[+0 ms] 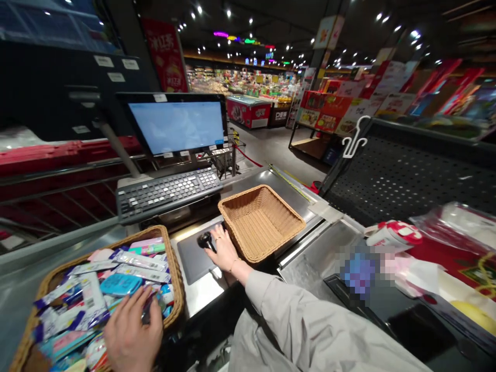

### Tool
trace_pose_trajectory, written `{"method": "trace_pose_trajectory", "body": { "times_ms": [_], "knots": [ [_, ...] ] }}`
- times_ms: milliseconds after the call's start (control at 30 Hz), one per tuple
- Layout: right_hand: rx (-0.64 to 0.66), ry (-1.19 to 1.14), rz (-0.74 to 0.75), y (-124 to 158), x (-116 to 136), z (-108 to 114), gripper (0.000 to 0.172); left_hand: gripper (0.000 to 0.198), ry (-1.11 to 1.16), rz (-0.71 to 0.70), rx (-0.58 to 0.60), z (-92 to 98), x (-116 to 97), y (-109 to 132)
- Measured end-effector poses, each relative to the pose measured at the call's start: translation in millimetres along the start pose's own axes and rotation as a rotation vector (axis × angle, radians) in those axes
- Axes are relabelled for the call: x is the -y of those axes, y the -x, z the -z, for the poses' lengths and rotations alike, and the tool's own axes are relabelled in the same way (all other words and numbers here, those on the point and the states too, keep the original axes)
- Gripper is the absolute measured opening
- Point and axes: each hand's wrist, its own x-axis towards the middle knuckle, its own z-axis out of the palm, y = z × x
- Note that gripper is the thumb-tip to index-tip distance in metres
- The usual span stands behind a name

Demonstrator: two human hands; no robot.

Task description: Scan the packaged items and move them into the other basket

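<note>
My left hand is over the front of a wicker basket at the lower left. Its fingers are bent around something small and dark, mostly hidden. Heaped in that basket are several small packages, among them white-and-purple wrapped packs and a blue oval pack. My right hand is closed around the handle of a black handheld scanner, above a grey pad on the metal counter. Beside that hand stands a second wicker basket, its woven bottom showing.
A keyboard and a lit monitor stand behind the baskets. To the right are a red-and-white container, a dark tray and a black perforated panel with a white hanger.
</note>
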Motion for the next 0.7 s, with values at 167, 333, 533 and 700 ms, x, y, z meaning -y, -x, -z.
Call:
{"method": "trace_pose_trajectory", "body": {
  "times_ms": [167,333,533,700],
  "knots": [
    [0.087,0.062,-0.157,12,-33,-42,0.080,0.037,-0.086,0.019,0.003,1.0,-5,2],
    [0.130,0.114,-0.226,6,-34,-63,0.081,0.036,-0.103,0.000,-0.002,0.7,-2,5],
    [0.163,0.166,-0.356,-13,-30,-83,0.075,0.037,-0.092,-0.032,0.027,-1.2,3,4],
    [0.174,0.245,-0.409,-25,-26,-92,0.040,0.039,-0.074,-0.026,0.028,-1.7,3,4]
  ]
}}
